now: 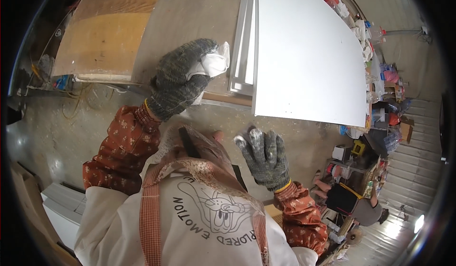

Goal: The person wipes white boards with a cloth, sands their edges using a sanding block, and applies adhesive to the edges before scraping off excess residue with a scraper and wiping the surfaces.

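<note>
My left hand (178, 76), in a dark grey knitted glove, is closed around a crumpled white cloth (216, 62). A further bit of white shows below the palm. The hand is over the near edge of a brown board (190, 24). My right hand (266, 159) wears a matching glove with whitened fingertips. Its fingers are bent, thumb near forefinger, in front of the large white panel's (308, 57) near edge. Something small and dark shows at the fingertips, too blurred to name. Between the brown board and the white panel lie white framed pieces (244, 43).
A yellowish wooden board (111, 28) lies at the far left, with cables (71, 104) hanging below it. Bottles, bags and boxes crowd a long shelf (380, 85) at right. Another person (365, 209) sits at the lower right. A white box (64, 209) stands at lower left.
</note>
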`<state>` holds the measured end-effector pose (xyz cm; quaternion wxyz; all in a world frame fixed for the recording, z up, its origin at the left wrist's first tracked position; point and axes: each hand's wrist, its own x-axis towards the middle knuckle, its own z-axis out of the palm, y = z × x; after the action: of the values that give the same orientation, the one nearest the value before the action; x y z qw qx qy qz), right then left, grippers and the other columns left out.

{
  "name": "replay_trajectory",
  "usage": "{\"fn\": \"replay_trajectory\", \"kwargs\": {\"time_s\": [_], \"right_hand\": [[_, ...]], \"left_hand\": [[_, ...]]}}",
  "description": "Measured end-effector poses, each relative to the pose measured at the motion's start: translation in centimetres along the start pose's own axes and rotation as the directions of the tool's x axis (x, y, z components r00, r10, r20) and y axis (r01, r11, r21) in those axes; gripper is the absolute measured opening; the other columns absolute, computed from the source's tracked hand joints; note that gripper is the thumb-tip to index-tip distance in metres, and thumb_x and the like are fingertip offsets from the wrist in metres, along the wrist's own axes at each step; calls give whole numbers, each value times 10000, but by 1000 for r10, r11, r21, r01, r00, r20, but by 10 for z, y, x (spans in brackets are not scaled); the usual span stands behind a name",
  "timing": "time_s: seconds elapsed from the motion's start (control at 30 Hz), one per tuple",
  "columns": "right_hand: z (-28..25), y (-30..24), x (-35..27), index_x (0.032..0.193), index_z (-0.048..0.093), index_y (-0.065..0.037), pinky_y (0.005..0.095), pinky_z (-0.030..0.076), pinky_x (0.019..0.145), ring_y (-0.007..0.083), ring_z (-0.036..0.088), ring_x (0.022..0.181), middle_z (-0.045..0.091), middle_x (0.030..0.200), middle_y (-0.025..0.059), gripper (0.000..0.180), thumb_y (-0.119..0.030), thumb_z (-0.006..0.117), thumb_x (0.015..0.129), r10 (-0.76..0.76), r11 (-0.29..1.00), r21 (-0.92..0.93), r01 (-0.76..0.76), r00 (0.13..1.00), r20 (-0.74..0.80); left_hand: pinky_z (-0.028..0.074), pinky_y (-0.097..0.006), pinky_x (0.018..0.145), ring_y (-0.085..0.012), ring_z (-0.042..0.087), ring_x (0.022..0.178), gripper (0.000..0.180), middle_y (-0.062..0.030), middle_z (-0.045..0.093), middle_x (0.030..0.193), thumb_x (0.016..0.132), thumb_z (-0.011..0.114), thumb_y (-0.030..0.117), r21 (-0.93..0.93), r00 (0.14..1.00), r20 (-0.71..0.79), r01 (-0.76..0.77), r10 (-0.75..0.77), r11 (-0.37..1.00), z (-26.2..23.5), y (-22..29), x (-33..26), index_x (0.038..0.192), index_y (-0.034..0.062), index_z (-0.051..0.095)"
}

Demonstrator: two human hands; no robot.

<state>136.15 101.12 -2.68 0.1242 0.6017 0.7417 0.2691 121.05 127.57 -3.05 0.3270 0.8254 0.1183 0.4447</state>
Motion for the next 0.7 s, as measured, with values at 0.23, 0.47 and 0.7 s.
{"fn": "replay_trajectory", "kwargs": {"time_s": [0.23,0.47,0.7], "right_hand": [[11,31,24,1379,333,-47,464,432,979,378,427,1208,377,1338,255,566,-295,497,898,8,983,-178,-47,977,-213],[-20,72,8,1299,487,-234,429,503,886,372,465,1183,301,1412,193,519,-227,665,812,541,794,-37,-607,733,-412],[-12,28,-6,1324,470,-232,477,412,942,426,412,1223,317,1389,254,578,-162,678,789,663,746,119,-656,713,-227]], "left_hand": [[463,-394,916,-295,574,1045,458,-148,584,1146,757,606,72,6,998,-3,55,-55,998,7,-8,-13,1204,39,514],[454,-384,909,-302,576,1046,467,-166,577,1161,769,576,53,-47,982,106,160,-154,986,13,-5,-16,1227,14,496],[492,-407,842,-301,611,939,469,-150,620,1055,767,619,93,95,991,128,23,-35,995,28,2,1,1221,48,512]]}}
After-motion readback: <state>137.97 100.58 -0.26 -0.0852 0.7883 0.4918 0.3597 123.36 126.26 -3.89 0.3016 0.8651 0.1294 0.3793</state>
